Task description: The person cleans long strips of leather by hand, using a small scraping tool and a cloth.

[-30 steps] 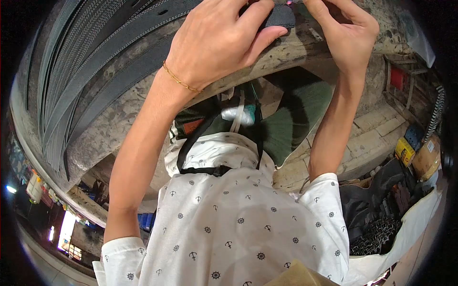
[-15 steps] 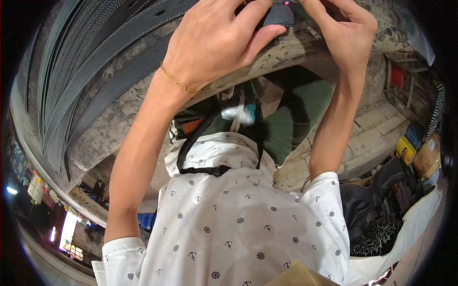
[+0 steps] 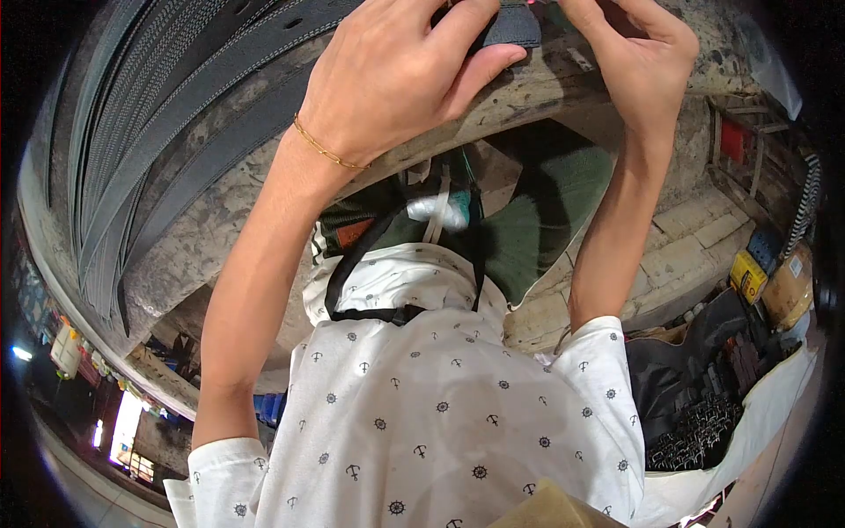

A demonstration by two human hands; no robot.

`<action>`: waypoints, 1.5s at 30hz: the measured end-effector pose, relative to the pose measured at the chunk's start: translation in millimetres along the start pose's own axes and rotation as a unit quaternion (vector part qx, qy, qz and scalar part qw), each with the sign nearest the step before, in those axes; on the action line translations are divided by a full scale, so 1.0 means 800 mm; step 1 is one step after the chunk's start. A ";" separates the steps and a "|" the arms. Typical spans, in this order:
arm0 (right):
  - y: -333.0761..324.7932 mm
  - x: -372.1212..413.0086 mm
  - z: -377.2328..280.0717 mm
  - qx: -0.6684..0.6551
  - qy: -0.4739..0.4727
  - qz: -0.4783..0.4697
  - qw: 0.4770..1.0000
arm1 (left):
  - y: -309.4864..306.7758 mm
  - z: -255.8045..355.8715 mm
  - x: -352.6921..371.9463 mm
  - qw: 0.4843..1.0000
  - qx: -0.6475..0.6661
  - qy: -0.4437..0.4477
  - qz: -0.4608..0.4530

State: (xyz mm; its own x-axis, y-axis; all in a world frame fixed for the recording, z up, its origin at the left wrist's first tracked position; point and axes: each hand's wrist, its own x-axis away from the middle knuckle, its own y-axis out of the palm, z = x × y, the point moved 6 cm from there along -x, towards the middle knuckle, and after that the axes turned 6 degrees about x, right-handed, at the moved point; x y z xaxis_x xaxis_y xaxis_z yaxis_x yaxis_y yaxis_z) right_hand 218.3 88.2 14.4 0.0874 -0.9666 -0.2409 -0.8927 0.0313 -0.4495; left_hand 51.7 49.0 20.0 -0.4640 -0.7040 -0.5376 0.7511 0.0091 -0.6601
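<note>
At the top edge, my left hand [image 3: 400, 75] is closed around a dark belt strap [image 3: 515, 31], its squared, stitched end sticking out past my thumb. My right hand [image 3: 641, 57] is a short way to the right of that end, with thumb and fingers bent together. Its fingertips run out of the frame, so what they grip cannot be made out. A tiny pink spot shows at the top edge between the hands. Many dark grey belt straps [image 3: 207, 123] with pale stitching and some punched holes curve in a bundle left of my left hand.
A worn, stained work surface [image 3: 207, 211] lies under the straps. Dark green cloth [image 3: 554, 202] covers my lap. On the right are a yellow box [image 3: 748, 276], a cardboard box [image 3: 788, 290] and a black bag [image 3: 678, 370] with dark pieces beside it.
The strap end and the pink spot have shifted very slightly between my hands. Both hands stay in nearly the same place.
</note>
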 end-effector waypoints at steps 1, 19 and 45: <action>-0.002 -0.002 -0.005 0.000 0.000 0.000 1.000 | 0.000 0.000 0.000 1.000 -0.001 -0.001 0.001; -0.027 -0.004 0.025 -0.043 0.075 0.095 0.992 | 0.000 0.000 -0.002 0.999 -0.029 -0.008 -0.022; -0.048 -0.005 0.053 -0.338 0.085 0.228 0.909 | -0.010 -0.024 -0.029 0.989 0.127 -0.057 0.042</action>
State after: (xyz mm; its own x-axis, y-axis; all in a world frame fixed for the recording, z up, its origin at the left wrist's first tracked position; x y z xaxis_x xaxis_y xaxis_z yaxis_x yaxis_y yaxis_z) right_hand 271.0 102.0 -4.0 -0.3775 -0.9198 -0.1068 -0.8918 0.3301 0.3094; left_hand 47.5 79.1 27.3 -0.3502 -0.7836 -0.5132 0.8850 -0.0973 -0.4553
